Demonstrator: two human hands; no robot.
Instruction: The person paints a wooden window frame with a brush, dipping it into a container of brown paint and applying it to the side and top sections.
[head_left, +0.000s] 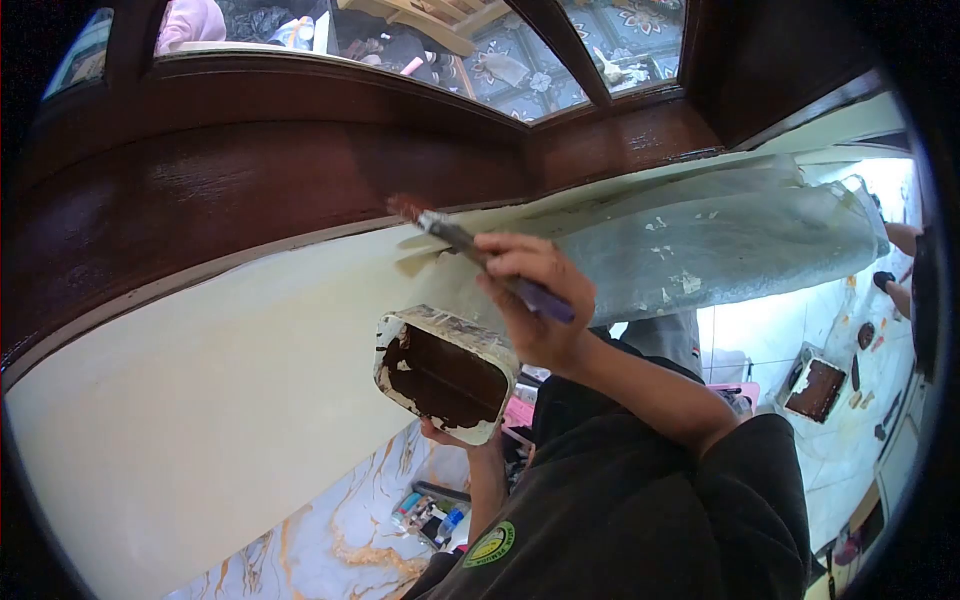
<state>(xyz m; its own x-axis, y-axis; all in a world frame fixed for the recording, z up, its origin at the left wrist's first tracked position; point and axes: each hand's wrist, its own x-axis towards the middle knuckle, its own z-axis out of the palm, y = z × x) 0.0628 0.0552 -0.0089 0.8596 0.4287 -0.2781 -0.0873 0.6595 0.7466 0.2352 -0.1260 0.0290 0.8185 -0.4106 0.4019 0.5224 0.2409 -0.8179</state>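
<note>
My right hand [535, 290] is closed around the handle of a paintbrush [465, 243]. The reddish-brown bristles point up and left, near the lower edge of the dark brown wooden frame [300, 170]; whether they touch it I cannot tell. Below the brush, my left hand [465, 437] holds a white rectangular tub [450, 325] from underneath, its fingers mostly hidden. The tub is tilted, its inside coated with dark brown paint [445, 380]. A cream wall [220, 370] curves beneath the wood.
A translucent plastic sheet [720, 240] hangs along the wall at the right. On the tiled floor stands another tub [815, 390] of brown paint. A person's arm [900, 240] shows at the far right. Glass panes [500, 70] line the top.
</note>
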